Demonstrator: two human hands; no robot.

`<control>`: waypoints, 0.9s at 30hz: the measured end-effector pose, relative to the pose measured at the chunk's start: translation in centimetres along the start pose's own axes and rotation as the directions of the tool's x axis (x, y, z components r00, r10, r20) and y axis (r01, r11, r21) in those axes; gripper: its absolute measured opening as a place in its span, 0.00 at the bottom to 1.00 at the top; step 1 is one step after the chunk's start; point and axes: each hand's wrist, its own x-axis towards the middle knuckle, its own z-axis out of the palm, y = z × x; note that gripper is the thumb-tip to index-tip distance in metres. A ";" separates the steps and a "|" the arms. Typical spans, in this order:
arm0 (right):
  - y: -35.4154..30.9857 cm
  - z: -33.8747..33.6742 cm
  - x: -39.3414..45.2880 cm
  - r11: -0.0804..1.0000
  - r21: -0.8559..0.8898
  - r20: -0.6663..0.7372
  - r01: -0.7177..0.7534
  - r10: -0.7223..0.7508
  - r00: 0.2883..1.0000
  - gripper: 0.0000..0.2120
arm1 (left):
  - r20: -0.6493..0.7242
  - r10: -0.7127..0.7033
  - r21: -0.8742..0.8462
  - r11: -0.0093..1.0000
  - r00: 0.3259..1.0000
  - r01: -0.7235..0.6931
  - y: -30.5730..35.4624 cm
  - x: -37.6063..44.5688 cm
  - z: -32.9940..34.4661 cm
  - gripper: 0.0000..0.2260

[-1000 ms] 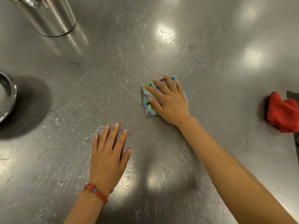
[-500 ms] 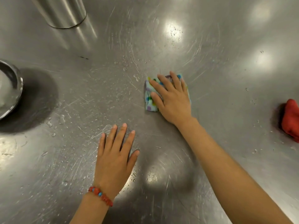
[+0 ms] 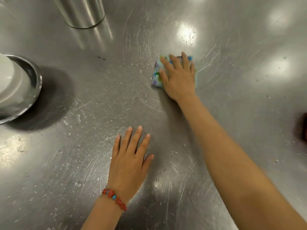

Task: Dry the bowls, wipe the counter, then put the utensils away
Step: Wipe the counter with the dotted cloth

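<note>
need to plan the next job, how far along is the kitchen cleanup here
Roughly midway. Done: cannot confirm the bowls are dry; a metal bowl sits at the left edge. In hand: the right hand presses a spotted cloth flat on the counter; the left hand rests flat. Left: water droplets remain, and no utensils are in view.

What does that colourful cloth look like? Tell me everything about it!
The cloth is small and folded, pale blue with bright dots of purple, green, yellow and blue. It looks soft, like a dishcloth. It lies flat on the shiny, scratched steel counter, which has water droplets around it. The right hand presses down on it with straight, spread fingers, covering most of it, so only its left side and top edge show.
</note>
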 end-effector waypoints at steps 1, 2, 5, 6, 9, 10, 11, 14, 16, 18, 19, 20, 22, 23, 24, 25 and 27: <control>-1.1 0.3 -1.8 0.999 0.018 0.002 0.044 -0.044 0.999 0.22 | -0.015 0.004 -0.006 1.000 1.000 -0.004 -0.1 -0.1 0.0 0.23; -2.2 0.6 -3.5 0.996 0.025 -0.004 0.085 -0.084 0.996 0.22 | -0.033 0.003 -0.016 1.000 0.999 -0.004 -0.2 -0.2 -0.1 0.22; -3.3 0.8 -5.1 0.993 0.022 -0.012 0.120 -0.120 0.993 0.21 | -0.061 -0.034 -0.035 0.999 0.998 0.032 -1.0 -0.7 -0.6 0.24; -3.3 0.7 -4.2 0.992 0.028 -0.002 0.120 -0.120 0.993 0.21 | -0.058 -0.064 -0.041 0.997 0.996 0.062 -1.4 -0.9 -0.8 0.25; -3.9 0.9 0.2 0.997 0.039 0.018 0.073 -0.074 0.997 0.21 | -0.058 -0.161 -0.068 0.985 0.985 0.157 -3.0 -1.7 -1.0 0.29; -4.3 1.0 1.4 0.998 0.041 0.017 0.037 -0.037 0.999 0.21 | -0.056 -0.182 -0.070 0.981 0.982 0.178 -3.4 -1.9 -0.9 0.29; -4.9 1.0 2.2 0.999 0.043 0.015 0.007 -0.007 1.000 0.21 | -0.052 -0.196 -0.068 0.979 0.979 0.193 -3.7 -2.0 -1.0 0.30; -6.1 1.3 0.4 0.999 0.040 0.004 0.025 -0.025 1.000 0.21 | -0.041 -0.197 -0.059 0.979 0.980 0.194 -4.0 -2.2 -1.0 0.32; -7.1 1.7 -3.5 0.991 0.050 -0.029 0.126 -0.125 0.992 0.21 | -0.030 -0.199 -0.067 0.978 0.979 0.197 -3.9 -2.1 -1.2 0.32; -7.9 1.9 -6.6 0.980 0.064 -0.027 0.186 -0.185 0.982 0.21 | -0.021 -0.198 -0.070 0.978 0.980 0.196 -3.9 -2.1 -1.4 0.31; -8.0 1.9 -6.9 0.979 0.065 -0.013 0.193 -0.193 0.981 0.21 | -0.023 -0.199 -0.074 0.978 0.980 0.197 -3.8 -2.1 -1.3 0.29; -8.0 1.9 -6.4 0.979 0.063 -0.002 0.196 -0.196 0.981 0.21 | -0.031 -0.201 -0.079 0.977 0.979 0.198 -3.8 -2.2 -1.3 0.27; -8.1 1.7 -4.0 0.982 0.049 0.014 0.182 -0.183 0.983 0.21 | -0.056 -0.201 -0.085 0.977 0.978 0.196 -3.8 -2.3 -1.2 0.24; -8.3 1.6 -2.9 0.987 0.046 0.019 0.156 -0.157 0.987 0.21 | -0.072 -0.198 -0.089 0.977 0.978 0.192 -3.8 -2.3 -1.1 0.22; -8.6 1.5 -2.1 0.992 0.042 0.023 0.119 -0.120 0.993 0.21 | -0.087 -0.193 -0.095 0.978 0.977 0.185 -3.8 -2.3 -1.1 0.21; -9.0 1.6 -1.8 0.996 0.033 0.023 0.085 -0.085 0.996 0.21 | -0.099 -0.187 -0.102 0.979 0.977 0.177 -3.8 -2.3 -1.0 0.21; -9.7 1.8 -2.8 0.998 0.018 0.025 0.066 -0.067 0.997 0.22 | -0.107 -0.168 -0.116 0.981 0.980 0.156 -4.1 -2.4 -1.2 0.22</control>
